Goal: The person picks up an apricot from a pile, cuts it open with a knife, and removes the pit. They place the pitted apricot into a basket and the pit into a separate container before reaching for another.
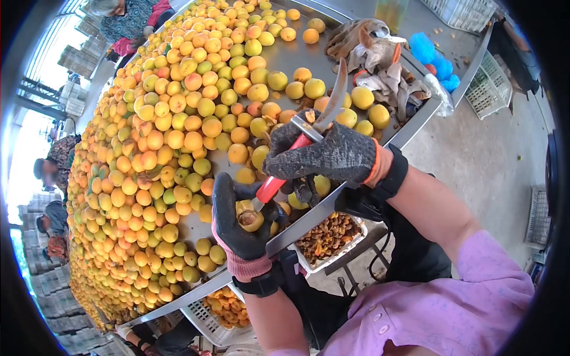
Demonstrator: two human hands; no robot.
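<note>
My left hand [242, 216], in a black coated glove with a pink cuff, is closed around an apricot [249, 220]. The fruit's flesh is cut open at the top and a brownish middle shows. In my right hand [329, 151], wearing a worn grey-black glove, is a red-handled curved knife [301, 142]. Its blade points up and away from me, while the lower end of the handle, with a small metal tip, reaches to the apricot. A large heap of yellow-orange apricots [169, 139] lies on the metal table just beyond both hands.
Dirty cloths and gloves [386, 68] lie at the table's right corner, near a blue plastic bag [436, 59]. Below the metal table edge [208, 289] are a bin of brown pits [329, 237] and a crate of orange fruit pieces [228, 308]. Other people [122, 24] work along the far side.
</note>
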